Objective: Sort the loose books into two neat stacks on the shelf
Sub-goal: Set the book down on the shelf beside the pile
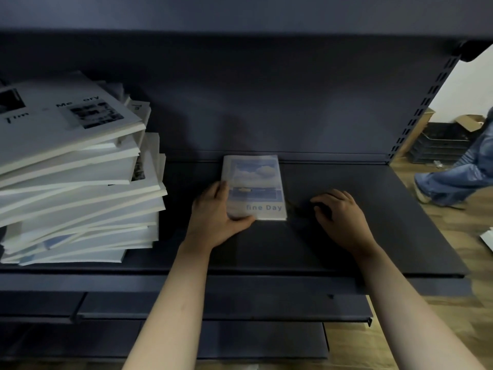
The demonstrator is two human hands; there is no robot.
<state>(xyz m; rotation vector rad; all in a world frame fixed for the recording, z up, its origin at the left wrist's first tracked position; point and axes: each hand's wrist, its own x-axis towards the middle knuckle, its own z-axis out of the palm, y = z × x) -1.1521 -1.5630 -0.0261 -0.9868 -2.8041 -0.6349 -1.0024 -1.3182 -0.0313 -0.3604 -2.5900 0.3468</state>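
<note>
A small pale book (pixel 257 182) with a sky picture and the words "fine Day" lies flat on the dark shelf (pixel 373 222), its far edge against the back panel. My left hand (pixel 216 214) grips its near left corner, thumb along the front edge and fingers on the left side. My right hand (pixel 341 212) rests on the bare shelf just right of the book, fingers loosely curled, holding nothing. On the left stands a tall, untidy pile of white books (pixel 77 172); the top one reads "Time Memory".
An upper shelf overhangs the work area. Lower dark shelves (pixel 213 303) jut out below toward me. Beyond the perforated upright (pixel 424 102) at right, a person's legs in jeans (pixel 458 172) stand on a wooden floor near cardboard boxes and black trays.
</note>
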